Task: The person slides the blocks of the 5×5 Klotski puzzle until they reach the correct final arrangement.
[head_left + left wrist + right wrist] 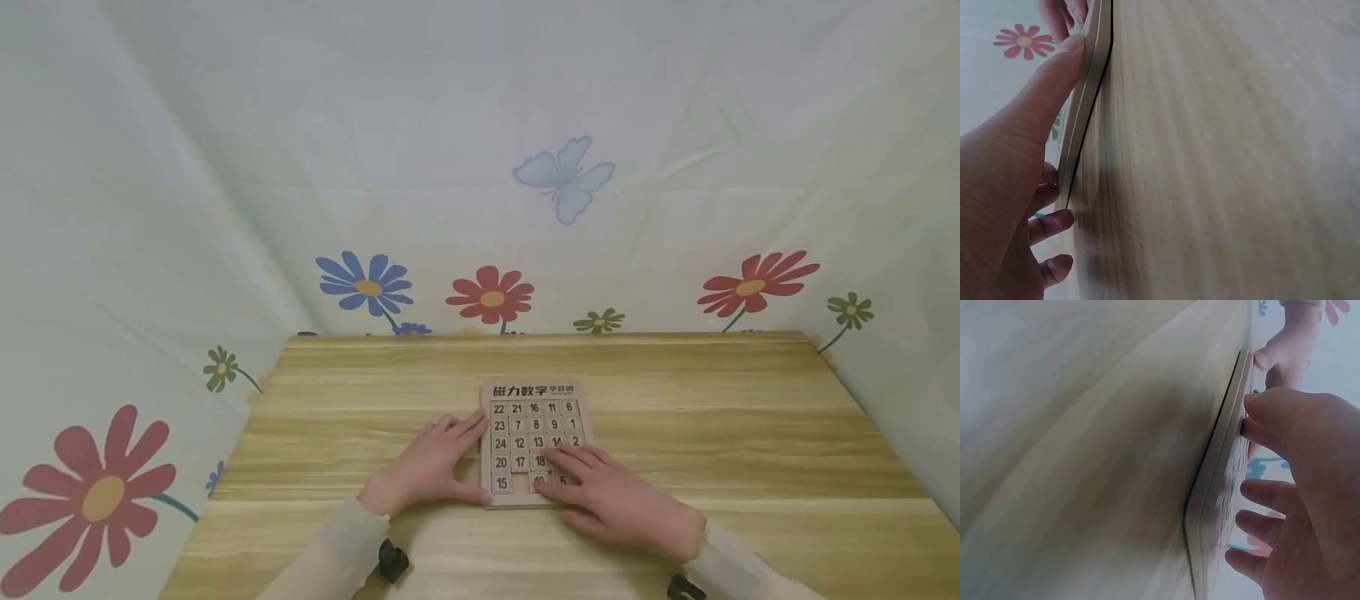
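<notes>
Head view: where's the number puzzle [536,391], and why's the left hand [426,465] there?

"Flat on the bench [360,375]. Left hand's spread and relaxed, thumb at the near-left corner, fingertips by the left edge; probably steadying it."

"Right hand [626,500]?"

"Loosely extended over the near-right part, gripping nothing. One fingertip's on the tile [534,477] right of the gap [521,483], number partly covered; touching from above seems to suit snug tiles."
</notes>
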The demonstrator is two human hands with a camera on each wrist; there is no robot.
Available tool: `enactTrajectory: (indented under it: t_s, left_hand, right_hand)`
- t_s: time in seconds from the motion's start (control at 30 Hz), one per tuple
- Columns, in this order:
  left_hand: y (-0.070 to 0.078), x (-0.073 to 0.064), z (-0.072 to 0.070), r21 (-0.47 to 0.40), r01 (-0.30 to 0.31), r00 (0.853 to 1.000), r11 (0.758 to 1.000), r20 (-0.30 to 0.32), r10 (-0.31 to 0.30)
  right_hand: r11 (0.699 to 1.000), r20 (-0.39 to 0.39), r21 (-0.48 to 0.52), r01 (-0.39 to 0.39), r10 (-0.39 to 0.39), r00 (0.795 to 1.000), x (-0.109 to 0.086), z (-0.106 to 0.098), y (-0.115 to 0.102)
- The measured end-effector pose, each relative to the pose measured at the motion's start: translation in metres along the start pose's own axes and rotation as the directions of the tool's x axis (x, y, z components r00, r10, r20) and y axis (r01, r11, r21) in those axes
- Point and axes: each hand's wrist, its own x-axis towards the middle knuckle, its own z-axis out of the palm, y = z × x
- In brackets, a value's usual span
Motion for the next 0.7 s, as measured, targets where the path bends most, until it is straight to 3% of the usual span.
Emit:
enactTrajectory:
  t_s: [0.2,0.53,0.7]
  left_hand:
    - [0.000,0.000,-0.002,0.004,0.012,1.000,1.000,0.008,-0.012]
    - [-0.001,0.000,-0.001,0.007,0.014,1.000,1.000,0.012,-0.014]
    - [-0.001,0.001,0.000,0.015,0.008,1.000,1.000,0.014,-0.008]
  right_hand:
    - [1.000,-0.007,0.001,-0.004,0.004,1.000,-0.005,-0.001,0.004]
    - [0.998,0.002,0.030,0.053,-0.053,0.999,0.030,0.005,-0.016]
    - [0.998,0.025,0.028,0.062,-0.063,0.998,0.035,0.006,-0.019]
